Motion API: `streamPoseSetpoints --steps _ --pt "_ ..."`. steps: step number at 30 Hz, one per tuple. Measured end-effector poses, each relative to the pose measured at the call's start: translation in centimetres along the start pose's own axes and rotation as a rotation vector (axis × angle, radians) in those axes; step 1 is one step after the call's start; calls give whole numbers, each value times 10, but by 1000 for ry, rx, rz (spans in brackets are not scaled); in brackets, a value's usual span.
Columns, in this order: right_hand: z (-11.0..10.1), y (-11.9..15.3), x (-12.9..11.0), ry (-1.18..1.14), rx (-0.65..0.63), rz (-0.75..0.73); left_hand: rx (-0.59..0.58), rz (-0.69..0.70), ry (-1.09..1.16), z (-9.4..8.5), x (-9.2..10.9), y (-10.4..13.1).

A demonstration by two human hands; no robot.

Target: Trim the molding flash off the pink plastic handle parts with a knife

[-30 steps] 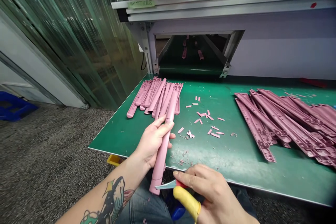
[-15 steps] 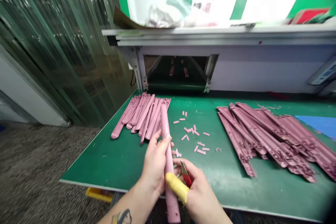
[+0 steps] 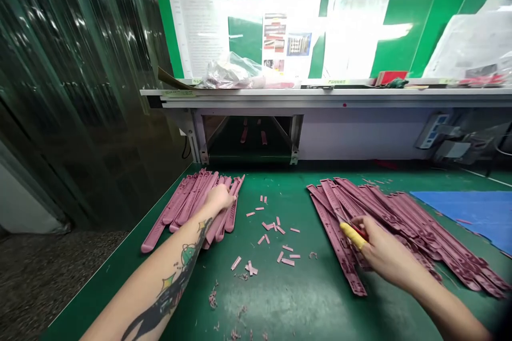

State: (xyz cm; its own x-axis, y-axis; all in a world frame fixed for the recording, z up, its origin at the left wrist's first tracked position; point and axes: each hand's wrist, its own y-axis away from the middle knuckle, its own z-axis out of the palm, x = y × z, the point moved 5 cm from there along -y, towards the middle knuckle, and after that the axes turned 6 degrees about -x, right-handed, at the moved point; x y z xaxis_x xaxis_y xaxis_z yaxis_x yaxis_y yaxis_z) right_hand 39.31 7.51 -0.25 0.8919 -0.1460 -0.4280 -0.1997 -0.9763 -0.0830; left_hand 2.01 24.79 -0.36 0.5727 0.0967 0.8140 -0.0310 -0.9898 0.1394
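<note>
My left hand (image 3: 220, 197) reaches onto the left pile of long pink plastic strips (image 3: 176, 205). Its fingers are closed on one strip lying there; the fingertips are partly hidden behind the hand. Over the near side of the right pile of pink strips (image 3: 384, 208), my right hand (image 3: 376, 245) is closed round a red-handled knife (image 3: 362, 233), its thin blade pointing to the upper left. A yellow cover (image 3: 353, 235) wraps the thumb. Whether the right fingers also touch a strip below, I cannot tell.
Small pink offcuts (image 3: 276, 227) are scattered between the piles, with curled shavings (image 3: 213, 298) nearer me. A blue sheet (image 3: 468, 213) lies at the right. Behind the table, a conveyor opening (image 3: 250, 141) carries several pink pieces beneath a shelf (image 3: 320, 98).
Both hands were together on one pink strip in front of me. They have parted: the left with the strip to the left pile, the right with the knife to the right pile. My view has risen.
</note>
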Motion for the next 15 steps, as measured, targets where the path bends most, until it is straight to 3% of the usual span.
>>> streamPoseSetpoints --steps 4,7,9,12,15 --pt "22 39 -49 -280 -165 -297 3 13 180 -23 0 26" --pt "36 67 -91 -417 -245 -477 -15 42 397 -31 -5 79" --pt "44 79 -116 -510 -260 -540 -82 39 522 -19 -13 128" --pt "53 88 -143 -621 -180 -572 -211 -69 672 17 -30 199" --pt "58 91 -158 -603 -49 -634 -322 -232 934 47 -44 243"
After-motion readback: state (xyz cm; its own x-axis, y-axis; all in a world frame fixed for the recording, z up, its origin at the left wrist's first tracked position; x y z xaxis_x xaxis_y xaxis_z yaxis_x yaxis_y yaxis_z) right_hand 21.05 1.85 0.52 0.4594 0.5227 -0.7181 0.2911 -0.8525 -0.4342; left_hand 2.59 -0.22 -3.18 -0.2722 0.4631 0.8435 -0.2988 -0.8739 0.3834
